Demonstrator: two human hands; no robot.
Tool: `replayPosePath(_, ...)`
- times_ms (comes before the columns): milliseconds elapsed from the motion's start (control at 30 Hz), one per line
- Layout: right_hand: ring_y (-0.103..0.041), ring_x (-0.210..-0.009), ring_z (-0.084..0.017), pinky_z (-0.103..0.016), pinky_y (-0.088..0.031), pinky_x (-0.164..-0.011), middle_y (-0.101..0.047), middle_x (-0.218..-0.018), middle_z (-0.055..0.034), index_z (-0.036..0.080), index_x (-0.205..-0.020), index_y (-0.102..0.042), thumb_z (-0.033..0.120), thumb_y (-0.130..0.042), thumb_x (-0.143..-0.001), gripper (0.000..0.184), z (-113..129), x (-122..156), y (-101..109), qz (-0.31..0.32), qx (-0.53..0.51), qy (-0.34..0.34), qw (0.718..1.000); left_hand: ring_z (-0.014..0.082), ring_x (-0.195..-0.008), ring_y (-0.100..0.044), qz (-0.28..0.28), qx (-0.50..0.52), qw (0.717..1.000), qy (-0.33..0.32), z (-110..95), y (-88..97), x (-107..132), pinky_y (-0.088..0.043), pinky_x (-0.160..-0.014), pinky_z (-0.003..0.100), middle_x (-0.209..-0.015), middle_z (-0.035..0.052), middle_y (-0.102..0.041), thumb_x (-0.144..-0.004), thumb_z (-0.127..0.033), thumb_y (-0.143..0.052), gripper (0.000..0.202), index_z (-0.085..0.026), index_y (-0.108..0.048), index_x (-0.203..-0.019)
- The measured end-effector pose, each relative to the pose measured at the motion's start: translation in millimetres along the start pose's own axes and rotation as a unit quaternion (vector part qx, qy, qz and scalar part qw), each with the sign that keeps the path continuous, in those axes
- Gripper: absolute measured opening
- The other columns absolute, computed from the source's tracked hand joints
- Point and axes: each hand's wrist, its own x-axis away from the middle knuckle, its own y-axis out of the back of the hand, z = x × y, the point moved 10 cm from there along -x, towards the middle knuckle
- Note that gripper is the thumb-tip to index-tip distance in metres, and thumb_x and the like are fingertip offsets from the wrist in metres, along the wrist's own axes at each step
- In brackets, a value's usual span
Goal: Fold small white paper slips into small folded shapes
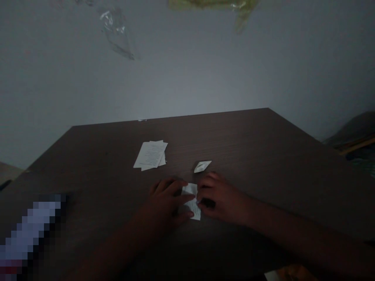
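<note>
A small slip of printed paper lies on the dark table, its upper part creased or bent. My left hand comes over its left side with thumb and fingers spread, the fingertips resting on the sheet. At the slip's right edge my right hand has thumb and fingers curled together in a pinch on the paper. What lies under my right fingertips is partly hidden. Just beyond my right hand sits a small folded paper piece, shaped like a slanted diamond.
A small stack of printed paper slips lies farther back on the table. A blurred-out, bright-screened device is at the left. Behind the table stands a pale wall. An orange and white item shows at the bottom edge.
</note>
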Motion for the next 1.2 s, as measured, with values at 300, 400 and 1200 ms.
replayPosePath(300,-0.07,-0.111,-0.031,-0.048,-0.055,-0.097,-0.08,-0.107,-0.0065,0.026,-0.104,-0.087,0.018,-0.084,-0.103,0.009,-37,-11,7,-0.031,0.029,-0.085,0.995,0.047,-0.148,-0.065,-0.005,0.0,1.0,0.023,5,-4.6,-2,-0.056,-0.121,0.078,-0.158,0.0077,-0.077,-0.098,-0.023,-0.094,0.044,-0.037,-0.088,-0.139)
replayPosePath(400,-0.069,-0.117,-0.033,-0.05,-0.056,-0.101,-0.079,-0.117,-0.0095,0.024,-0.108,-0.083,0.02,-0.084,-0.102,0.007,-31,-8,8,-0.035,0.039,-0.093,0.994,0.0467,-0.148,-0.065,-0.016,-0.005,1.0,0.023,6,-3.4,-1,-0.056,-0.122,0.079,-0.158,0.0075,-0.077,-0.099,-0.024,-0.094,0.044,-0.038,-0.088,-0.14)
replayPosePath(1200,-0.069,-0.128,-0.037,-0.053,-0.057,-0.108,-0.074,-0.13,-0.0128,0.024,-0.111,-0.069,0.019,-0.086,-0.092,0.027,-35,-8,11,-0.052,0.021,-0.15,0.987,0.0469,-0.152,-0.06,-0.014,-0.002,1.0,0.026,13,-11.7,-1,-0.051,-0.126,0.078,-0.162,0.0082,-0.075,-0.099,-0.033,-0.096,0.041,-0.039,-0.088,-0.139)
